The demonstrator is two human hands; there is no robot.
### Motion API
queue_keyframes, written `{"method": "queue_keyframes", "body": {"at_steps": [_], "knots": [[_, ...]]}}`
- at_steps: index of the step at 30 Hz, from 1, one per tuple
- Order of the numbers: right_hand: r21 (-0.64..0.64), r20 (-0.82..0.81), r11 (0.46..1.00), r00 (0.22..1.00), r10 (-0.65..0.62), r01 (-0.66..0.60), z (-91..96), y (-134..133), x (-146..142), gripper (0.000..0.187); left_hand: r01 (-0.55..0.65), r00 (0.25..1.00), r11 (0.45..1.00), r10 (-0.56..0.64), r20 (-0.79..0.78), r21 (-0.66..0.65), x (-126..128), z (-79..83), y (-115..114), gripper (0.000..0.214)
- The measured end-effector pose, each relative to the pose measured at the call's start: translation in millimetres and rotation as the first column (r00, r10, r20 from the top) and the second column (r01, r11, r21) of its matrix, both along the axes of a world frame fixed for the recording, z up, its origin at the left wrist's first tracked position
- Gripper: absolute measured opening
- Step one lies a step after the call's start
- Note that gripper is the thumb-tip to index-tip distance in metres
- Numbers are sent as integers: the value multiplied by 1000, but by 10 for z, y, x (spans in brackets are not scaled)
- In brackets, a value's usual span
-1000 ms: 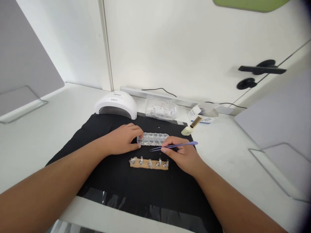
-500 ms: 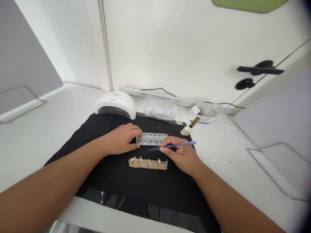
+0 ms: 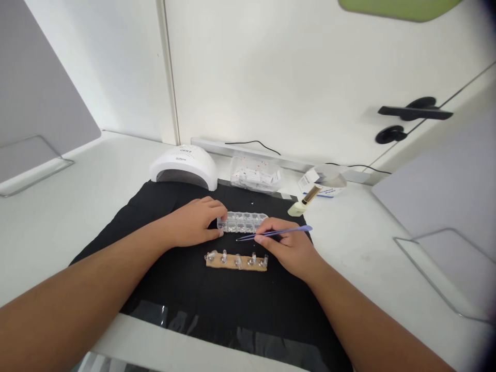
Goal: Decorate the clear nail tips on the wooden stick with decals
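Note:
My left hand (image 3: 197, 222) grips the left end of a clear compartment box (image 3: 241, 222), thumb at the near edge and fingers at the far side. Tiny sparkling pieces lie in its compartments. In my right hand (image 3: 289, 245) is a pair of purple tweezers (image 3: 271, 233), pinched between thumb and fingers. Their tip points left, just in front of the box, close to a tiny light speck. Nearer to me lies a tan strip (image 3: 225, 262) carrying several clear nail tips with small shiny bits; neither hand touches it.
A black mat (image 3: 217, 305) covers the white table (image 3: 360, 248). A white nail lamp (image 3: 184, 165) stands at the back left. Behind the box sit a clear tub of packets (image 3: 256, 174), a nail polish bottle (image 3: 304, 202) and an opened carton (image 3: 329, 185).

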State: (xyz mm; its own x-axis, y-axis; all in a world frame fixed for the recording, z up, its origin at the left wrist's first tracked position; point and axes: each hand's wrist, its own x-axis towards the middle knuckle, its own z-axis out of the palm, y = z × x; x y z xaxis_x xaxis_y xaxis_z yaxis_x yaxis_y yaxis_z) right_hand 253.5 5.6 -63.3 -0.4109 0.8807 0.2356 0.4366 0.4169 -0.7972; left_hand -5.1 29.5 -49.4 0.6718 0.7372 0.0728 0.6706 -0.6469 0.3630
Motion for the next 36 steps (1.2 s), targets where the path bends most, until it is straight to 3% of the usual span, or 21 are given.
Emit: {"method": "queue_keyframes", "body": {"at_steps": [23, 36], "knots": [[-43, -45, 998, 998, -46, 44, 46, -9, -4, 9, 5, 1000, 1000, -5, 1, -3, 1, 3, 9, 16], [-79, -178, 996, 983, -48, 35, 43, 11, 62, 9, -2, 1000, 1000, 2, 5, -7, -3, 9, 2, 16]]}}
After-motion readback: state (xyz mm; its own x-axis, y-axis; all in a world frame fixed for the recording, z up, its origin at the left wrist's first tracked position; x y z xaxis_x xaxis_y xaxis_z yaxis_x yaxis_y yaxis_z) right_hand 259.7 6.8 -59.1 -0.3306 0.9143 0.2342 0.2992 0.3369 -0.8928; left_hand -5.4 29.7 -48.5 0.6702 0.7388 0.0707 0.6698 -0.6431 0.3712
